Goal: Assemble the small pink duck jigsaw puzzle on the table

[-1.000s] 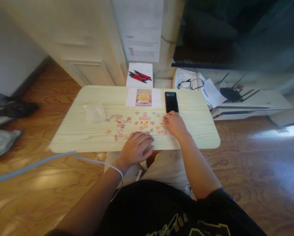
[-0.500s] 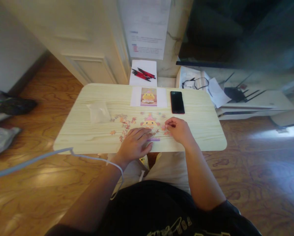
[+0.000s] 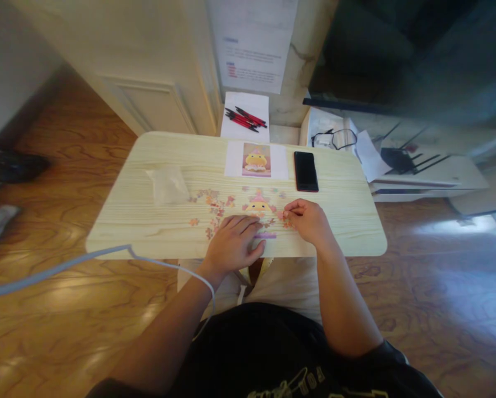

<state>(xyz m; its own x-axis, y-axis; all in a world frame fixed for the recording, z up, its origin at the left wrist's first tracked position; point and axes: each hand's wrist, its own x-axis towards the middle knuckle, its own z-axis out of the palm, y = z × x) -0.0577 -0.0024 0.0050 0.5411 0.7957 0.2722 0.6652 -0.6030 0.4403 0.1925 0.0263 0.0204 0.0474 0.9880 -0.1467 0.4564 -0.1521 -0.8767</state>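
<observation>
My left hand (image 3: 236,243) lies palm down with its fingers stretched out, covering part of a jigsaw puzzle (image 3: 259,207) with a yellow face and a pink top. The puzzle's purple lower strip (image 3: 265,235) shows beside the thumb. At the puzzle's right side, my right hand (image 3: 310,222) has thumb and forefinger pinched on a small pinkish puzzle piece (image 3: 281,214), mostly hidden by the fingertips. A few loose pieces (image 3: 288,224) lie under that hand. Left of the puzzle is a scattered heap of puzzle pieces (image 3: 217,207), with one piece (image 3: 194,221) apart from it.
Behind the puzzle lies a sheet with a reference picture (image 3: 256,160). A black phone (image 3: 305,171) is to its right, and a clear plastic bag (image 3: 169,185) lies on the table's left. Red pens (image 3: 246,119) rest beyond the far edge. A pale cable (image 3: 161,263) crosses my left wrist.
The view has shifted a little, so the table contents sit slightly further right. My right hand stays pinched at the puzzle's right side, and my left hand keeps its place on the puzzle.
</observation>
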